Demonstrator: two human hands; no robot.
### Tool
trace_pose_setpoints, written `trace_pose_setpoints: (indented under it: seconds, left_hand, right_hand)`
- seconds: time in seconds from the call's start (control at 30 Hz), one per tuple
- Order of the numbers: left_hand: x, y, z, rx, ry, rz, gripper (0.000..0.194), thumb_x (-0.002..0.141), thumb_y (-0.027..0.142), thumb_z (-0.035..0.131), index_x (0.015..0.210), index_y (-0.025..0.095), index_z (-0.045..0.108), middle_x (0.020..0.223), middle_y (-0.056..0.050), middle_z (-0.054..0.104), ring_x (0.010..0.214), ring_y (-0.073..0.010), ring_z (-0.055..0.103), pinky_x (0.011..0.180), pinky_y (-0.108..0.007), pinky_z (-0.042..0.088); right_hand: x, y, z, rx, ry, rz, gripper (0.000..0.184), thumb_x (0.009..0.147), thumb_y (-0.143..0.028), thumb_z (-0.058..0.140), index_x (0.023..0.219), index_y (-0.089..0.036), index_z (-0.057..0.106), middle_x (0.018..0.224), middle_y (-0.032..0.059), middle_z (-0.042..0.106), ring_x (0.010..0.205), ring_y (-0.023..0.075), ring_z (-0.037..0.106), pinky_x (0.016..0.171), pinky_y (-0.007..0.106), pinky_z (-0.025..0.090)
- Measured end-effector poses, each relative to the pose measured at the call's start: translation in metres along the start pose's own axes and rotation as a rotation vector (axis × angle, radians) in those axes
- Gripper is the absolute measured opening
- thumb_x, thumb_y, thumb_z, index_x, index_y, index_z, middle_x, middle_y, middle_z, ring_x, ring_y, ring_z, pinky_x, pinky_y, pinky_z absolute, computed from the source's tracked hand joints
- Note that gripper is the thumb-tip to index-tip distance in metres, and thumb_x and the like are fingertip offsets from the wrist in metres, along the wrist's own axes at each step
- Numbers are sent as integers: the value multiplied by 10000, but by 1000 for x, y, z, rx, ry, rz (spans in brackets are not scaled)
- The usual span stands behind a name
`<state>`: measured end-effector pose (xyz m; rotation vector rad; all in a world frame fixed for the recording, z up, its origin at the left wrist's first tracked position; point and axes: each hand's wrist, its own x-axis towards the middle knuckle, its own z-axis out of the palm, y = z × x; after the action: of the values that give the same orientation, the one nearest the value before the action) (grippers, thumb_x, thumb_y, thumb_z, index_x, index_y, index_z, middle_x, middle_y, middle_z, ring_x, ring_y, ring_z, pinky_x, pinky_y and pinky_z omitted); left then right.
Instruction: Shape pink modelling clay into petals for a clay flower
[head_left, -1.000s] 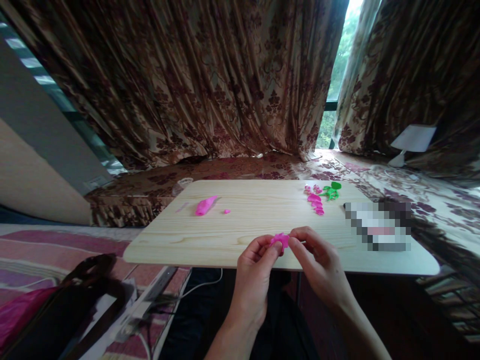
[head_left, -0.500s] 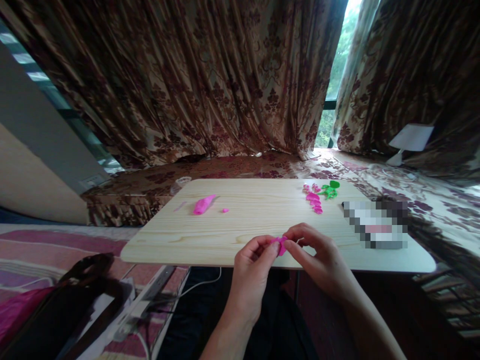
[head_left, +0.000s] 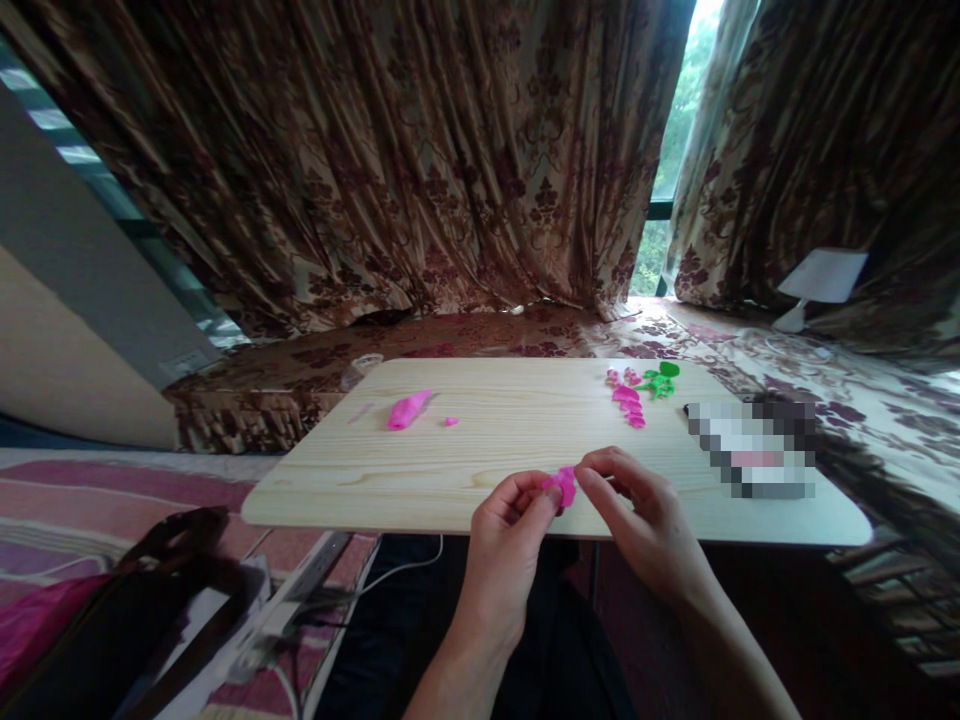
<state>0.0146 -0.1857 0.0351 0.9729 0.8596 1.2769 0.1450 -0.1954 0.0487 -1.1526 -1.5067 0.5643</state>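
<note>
Pinching a soft-looking pink piece (head_left: 565,490) above the near edge of the table (head_left: 352,485), the left hand (head_left: 506,530) is gripping it between thumb and fingers. The right hand's (head_left: 641,515) fingertips, overlapping it half a second ago, are now hovering at its two-o'clock edge, uncovering more; whether they are touching, one cannot tell. The left hand is probably steadying it alone between pinches. A pink lump (head_left: 409,410) is lying toward ten o'clock, pink bits (head_left: 627,398) and green pieces (head_left: 661,383) toward one.

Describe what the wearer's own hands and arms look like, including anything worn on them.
The left hand and right hand are bare and ungloved. Both forearms are uncovered within the frame, with no sleeve, watch or bracelet in sight.
</note>
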Motion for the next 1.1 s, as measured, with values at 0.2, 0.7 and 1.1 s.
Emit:
trace_pose_setpoints:
  seconds: [0.2, 0.7, 1.1]
  left_hand:
    - [0, 1, 0, -27, 3, -7, 148, 704, 243, 682, 827, 162, 671, 748, -15, 659, 744, -119, 571, 759, -233, 423]
    - [1, -5, -3, -8, 16, -25, 173, 731, 291, 652, 831, 154, 685, 735, -27, 644, 722, -123, 538, 721, -247, 411]
    - [1, -2, 0, -65, 8, -33, 156, 716, 254, 666, 835, 154, 678, 723, -17, 648, 718, -114, 553, 738, -239, 419]
  right_hand:
    - [-1, 0, 3, 6, -40, -39, 145, 842, -172, 513, 730, -193, 603, 739, 13, 588, 715, 146, 557, 643, 263, 441]
    - [0, 2, 2, 15, -11, 1, 167, 862, -208, 494, 721, -180, 579, 754, 18, 573, 722, 147, 540, 633, 257, 415]
    - [-5, 4, 8, 78, -14, 105, 118, 841, -213, 529, 742, -175, 582, 715, 4, 586, 696, 141, 566, 624, 247, 437]
